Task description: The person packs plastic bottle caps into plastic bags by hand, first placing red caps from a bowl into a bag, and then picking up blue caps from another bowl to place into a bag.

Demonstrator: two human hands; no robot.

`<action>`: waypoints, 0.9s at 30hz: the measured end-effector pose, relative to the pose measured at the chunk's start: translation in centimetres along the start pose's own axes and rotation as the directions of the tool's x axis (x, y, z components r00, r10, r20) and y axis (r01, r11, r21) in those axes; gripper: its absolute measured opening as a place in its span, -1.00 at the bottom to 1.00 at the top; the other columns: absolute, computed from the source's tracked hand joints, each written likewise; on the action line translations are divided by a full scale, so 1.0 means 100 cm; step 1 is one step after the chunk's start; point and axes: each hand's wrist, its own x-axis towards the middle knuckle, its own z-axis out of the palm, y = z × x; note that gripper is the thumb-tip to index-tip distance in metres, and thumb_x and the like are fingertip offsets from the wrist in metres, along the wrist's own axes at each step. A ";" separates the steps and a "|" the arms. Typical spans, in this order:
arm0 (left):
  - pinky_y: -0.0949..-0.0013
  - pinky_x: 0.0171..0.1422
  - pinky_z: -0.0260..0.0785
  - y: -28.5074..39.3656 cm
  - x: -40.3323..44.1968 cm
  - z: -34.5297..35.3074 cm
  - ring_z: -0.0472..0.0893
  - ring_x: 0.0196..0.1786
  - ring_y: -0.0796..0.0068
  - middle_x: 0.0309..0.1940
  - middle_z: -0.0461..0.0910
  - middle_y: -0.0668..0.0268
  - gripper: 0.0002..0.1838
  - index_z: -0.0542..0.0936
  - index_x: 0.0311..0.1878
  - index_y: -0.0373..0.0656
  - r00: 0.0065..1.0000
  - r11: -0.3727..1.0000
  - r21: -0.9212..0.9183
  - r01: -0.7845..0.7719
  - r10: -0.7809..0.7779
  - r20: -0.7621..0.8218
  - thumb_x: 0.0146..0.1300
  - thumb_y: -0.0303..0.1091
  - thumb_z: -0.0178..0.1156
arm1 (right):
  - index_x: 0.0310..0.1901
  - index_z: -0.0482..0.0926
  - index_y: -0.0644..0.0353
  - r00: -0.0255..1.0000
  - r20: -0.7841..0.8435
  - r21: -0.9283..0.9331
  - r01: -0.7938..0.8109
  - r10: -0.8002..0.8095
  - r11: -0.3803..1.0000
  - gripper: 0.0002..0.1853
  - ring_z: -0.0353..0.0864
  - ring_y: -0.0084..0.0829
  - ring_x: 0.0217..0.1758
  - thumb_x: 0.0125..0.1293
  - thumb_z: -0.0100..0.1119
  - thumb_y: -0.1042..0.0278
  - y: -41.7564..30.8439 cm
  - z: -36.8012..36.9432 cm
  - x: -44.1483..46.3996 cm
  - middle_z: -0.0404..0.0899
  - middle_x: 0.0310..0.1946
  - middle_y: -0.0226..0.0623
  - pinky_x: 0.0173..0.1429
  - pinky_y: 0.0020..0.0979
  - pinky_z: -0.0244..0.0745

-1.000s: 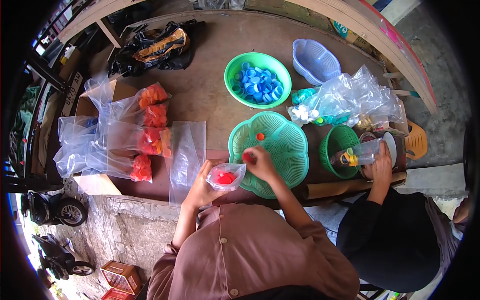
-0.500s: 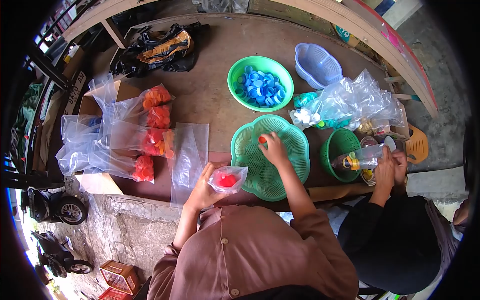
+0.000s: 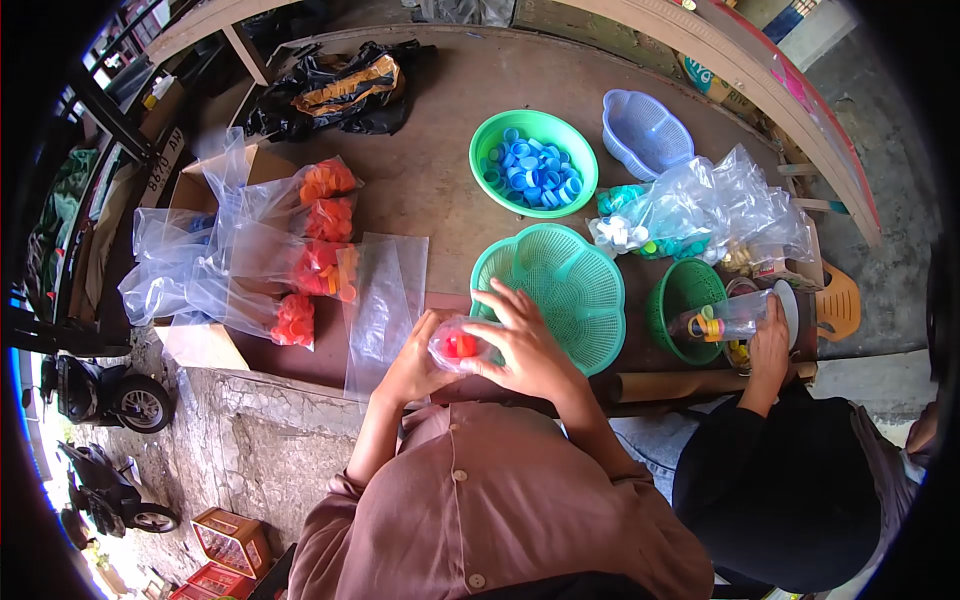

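My left hand [image 3: 412, 362] is wrapped round a clear plastic bag [image 3: 438, 352], holding it upright with its mouth facing up. Inside the bag lie red and orange bottle caps [image 3: 461, 345]. Over the right side of the bag's mouth is my right hand [image 3: 528, 350], its fingers spread apart and its thumb close to the plastic. I see no cap between those fingers. Just beyond my right hand stands a light green scalloped basket [image 3: 590, 262]. Flat clear bags [image 3: 388, 300] lie left of my left hand.
Filled bags of red and orange caps [image 3: 325, 222] lie by a cardboard box on the left. A green basin [image 3: 590, 150] holds blue caps. At right, a co-worker's hand [image 3: 768, 350] holds a clear bag of caps over a dark green basket [image 3: 690, 290]. A purple basket [image 3: 648, 130] sits behind.
My right hand has come from the light green basket, where it held an orange cap, to the bag's mouth, and its fingers have spread. The view has shifted slightly.
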 end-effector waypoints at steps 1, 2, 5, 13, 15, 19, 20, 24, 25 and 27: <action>0.27 0.15 0.25 -0.002 -0.001 -0.001 0.39 0.08 0.16 -0.05 0.38 0.15 -0.29 0.35 0.04 -0.26 1.000 1.000 -0.002 0.012 -0.012 0.004 -0.27 -0.36 0.43 | -0.36 0.61 0.15 1.000 -0.005 0.001 0.003 -0.003 1.000 -0.81 0.19 -0.10 0.25 0.04 0.24 0.23 0.003 0.004 -0.004 0.35 0.06 -0.17 0.25 -0.18 0.13; 0.27 0.15 0.25 -0.003 -0.002 -0.002 0.39 0.08 0.16 -0.05 0.38 0.15 -0.29 0.35 0.04 -0.26 1.000 1.000 0.003 0.009 -0.009 0.000 -0.27 -0.36 0.43 | -0.35 0.61 0.16 1.000 0.016 0.112 -0.017 0.015 0.994 -0.79 0.22 -0.11 0.23 0.05 0.24 0.21 0.008 0.003 -0.007 0.34 0.06 -0.17 0.23 -0.19 0.15; 0.27 0.15 0.25 -0.007 -0.007 -0.001 0.38 0.08 0.16 -0.04 0.37 0.14 -0.26 0.34 0.05 -0.25 1.000 1.000 0.019 -0.007 0.007 -0.014 -0.28 -0.34 0.44 | -0.32 0.60 0.21 0.996 0.080 0.302 -0.068 0.046 0.951 -0.81 0.44 -0.19 0.03 0.12 0.19 0.27 0.011 -0.003 -0.010 0.41 -0.02 -0.14 0.05 -0.28 0.36; 0.28 0.08 0.31 -0.055 -0.005 0.030 0.48 -0.04 0.30 -0.09 0.45 0.14 -0.19 0.38 0.02 -0.25 0.995 0.987 -0.157 0.019 -0.034 -0.096 -0.38 -0.20 0.51 | -0.15 0.50 0.39 0.940 0.055 0.850 -0.221 0.336 0.478 -0.79 0.55 -0.50 -0.19 0.15 0.12 0.57 0.018 0.029 -0.007 0.52 -0.23 -0.24 -0.10 -0.50 0.47; 0.48 -0.15 0.40 -0.041 -0.005 0.023 0.51 -0.29 0.66 -0.40 0.57 0.36 -0.47 0.45 -0.10 -0.29 0.991 0.940 -0.324 0.112 -0.130 -0.034 -0.17 -0.34 0.40 | -0.06 0.46 0.35 0.869 0.157 0.953 -0.259 0.470 0.159 -0.72 0.53 -0.47 -0.12 0.15 0.09 0.61 0.018 0.023 -0.004 0.49 -0.16 -0.28 0.01 -0.45 0.46; 0.57 -0.32 0.29 -0.031 -0.004 0.011 0.39 -0.43 0.75 -0.43 0.52 0.47 -0.85 0.50 -0.20 -0.30 0.987 0.854 -0.501 0.138 -0.158 0.002 0.21 -0.45 0.06 | 0.08 0.35 0.30 0.791 0.048 0.980 -0.155 0.610 0.125 -0.62 0.49 -0.38 -0.03 0.21 0.07 0.50 0.029 0.008 -0.005 0.40 -0.04 -0.23 0.06 -0.45 0.44; 0.58 -0.29 0.29 -0.028 -0.004 0.011 0.40 -0.40 0.75 -0.41 0.52 0.47 -0.84 0.51 -0.18 -0.31 0.991 0.838 -0.532 0.120 -0.135 0.011 0.22 -0.45 0.06 | 0.18 0.21 0.24 0.790 0.124 0.959 -0.251 0.600 0.133 -0.53 0.44 -0.40 0.02 0.25 0.05 0.41 0.028 0.006 -0.007 0.35 0.03 -0.19 0.07 -0.41 0.43; 0.56 -0.19 0.29 -0.008 -0.007 0.005 0.40 -0.28 0.74 -0.36 0.53 0.46 -0.79 0.51 -0.15 -0.32 0.952 0.860 -0.451 0.239 -0.115 0.285 0.21 -0.38 0.09 | 0.20 0.15 0.24 0.829 0.324 0.877 -0.444 0.456 0.185 -0.43 0.46 -0.47 -0.04 0.18 0.13 0.45 0.013 0.005 -0.017 0.44 -0.09 -0.19 -0.18 -0.47 0.53; 0.56 -0.19 0.29 -0.006 -0.009 0.006 0.40 -0.28 0.74 -0.36 0.53 0.46 -0.79 0.51 -0.15 -0.32 0.952 0.858 -0.453 0.243 -0.121 0.280 0.21 -0.38 0.09 | 0.20 0.15 0.24 0.828 0.331 0.875 -0.449 0.452 0.182 -0.43 0.46 -0.47 -0.04 0.18 0.13 0.45 0.017 0.005 -0.020 0.44 -0.09 -0.19 -0.18 -0.47 0.53; 0.53 -0.13 0.29 0.000 -0.013 0.009 0.41 -0.25 0.72 -0.34 0.53 0.45 -0.76 0.53 -0.18 -0.31 0.919 0.905 -0.342 0.253 -0.114 0.378 0.19 -0.33 0.13 | 0.06 0.29 0.28 0.890 -0.010 0.977 -0.087 0.455 0.193 -0.52 0.48 -0.54 -0.15 0.07 0.16 0.65 0.028 0.005 -0.022 0.43 -0.25 -0.30 -0.20 -0.51 0.53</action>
